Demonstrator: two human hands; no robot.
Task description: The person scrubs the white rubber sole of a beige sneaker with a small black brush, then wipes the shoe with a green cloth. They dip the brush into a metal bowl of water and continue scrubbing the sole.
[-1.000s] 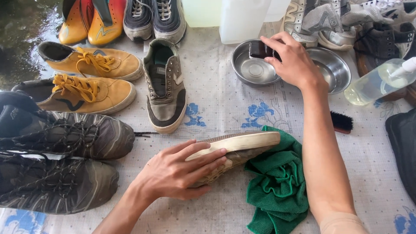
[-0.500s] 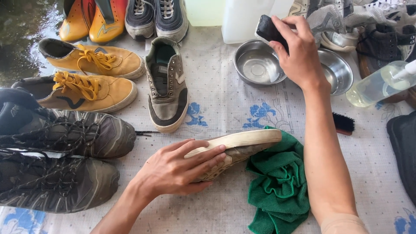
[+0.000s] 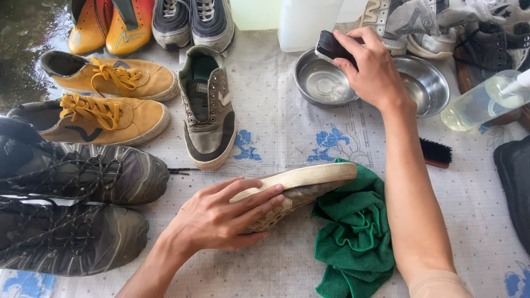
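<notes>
Item: grey-and-cream canvas sneaker with a pale rubber sole [image 3: 298,190] — lies on its side, sole edge uppermost, on the patterned grey tabletop [image 3: 287,127]. Long axis runs from the left hand toward the right and slightly away from the person; the toe points right and rests on the crumpled green cloth [image 3: 353,243].

Left hand [image 3: 221,218]: fingers [image 3: 259,201] wrapped over the sole and clamped on the heel half of the sneaker.

Right hand [image 3: 370,69]: fingers [image 3: 353,41] closed around a small dark-bristled brush with a dark block back [image 3: 331,48], held above the near rim of a round steel bowl [image 3: 323,83] holding a little clear liquid. A second steel bowl [image 3: 425,83] sits just right of the hand.

Key relation: the sneaker lies below and to the left of the brush-holding fingers, toward the person — well apart, with the forearm passing just right of the toe. The left hand is on it; the right is the farther one.

Nearby: matching grey sneaker [image 3: 208,105] upright, beyond the left fingers; a black-bristled brush with a red handle [image 3: 436,153] right of the forearm; clear spray bottle [image 3: 486,102] farther right.
</notes>
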